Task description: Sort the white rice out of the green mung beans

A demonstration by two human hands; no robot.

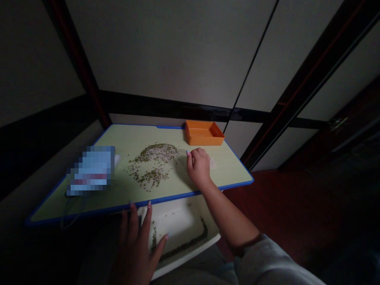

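On the pale table (124, 134), small green beans (154, 174) lie scattered in a loose heap, mixed with whitish grains (158, 153). My right hand (198, 167) is closed just right of the heap, pinching a thin, pale tool (181, 151) whose tip reaches the edge of the beans. Its exact kind is too faint to tell. Below the table's front edge sits a white tray (178, 215), with dark green beans (190, 242) gathered along its near side. My left hand (138, 241) is open, fingers spread, over the tray's left rim.
An orange open box (206, 140) stands at the table's back right, with a few tiny specks inside. A blurred-out blue item (92, 170) lies at the table's left, a thin loop hanging below it. Cabinet panels (178, 59) rise behind; dark red floor (267, 209) is at right.
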